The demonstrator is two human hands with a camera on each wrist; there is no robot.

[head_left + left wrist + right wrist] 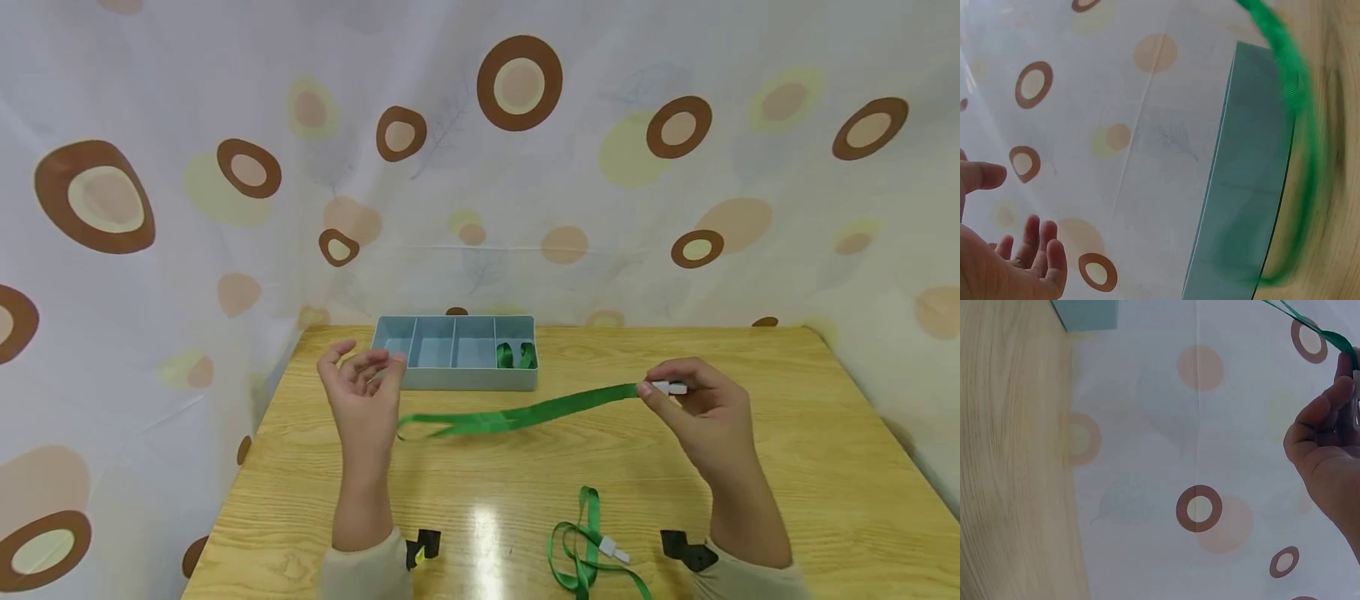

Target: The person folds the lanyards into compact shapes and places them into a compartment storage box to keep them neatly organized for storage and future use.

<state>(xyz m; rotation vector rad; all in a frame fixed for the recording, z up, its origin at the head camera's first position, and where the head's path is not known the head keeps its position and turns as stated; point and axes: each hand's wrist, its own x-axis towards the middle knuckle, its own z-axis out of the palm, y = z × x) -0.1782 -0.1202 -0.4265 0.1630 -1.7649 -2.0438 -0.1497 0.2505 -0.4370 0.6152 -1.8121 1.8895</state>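
A green lanyard [540,412] stretches through the air between my hands. My right hand [708,421] pinches it beside its white plastic clip [667,387]; the right wrist view shows the thumb side of that grip only at the frame's edge. The looped far end of the strap hangs loose close to my left wrist. My left hand [363,392] is raised with its fingers loosely bent and holds nothing; in the left wrist view its thumb stands apart from the fingers. A second green lanyard [592,510] with a white clip lies tangled on the table near the front.
A blue-grey box [468,380] with several compartments stands at the back of the wooden table [637,467]. Rolled green lanyards [506,357] sit in its rightmost compartment. Behind the table and at its left hangs a patterned curtain [450,200].
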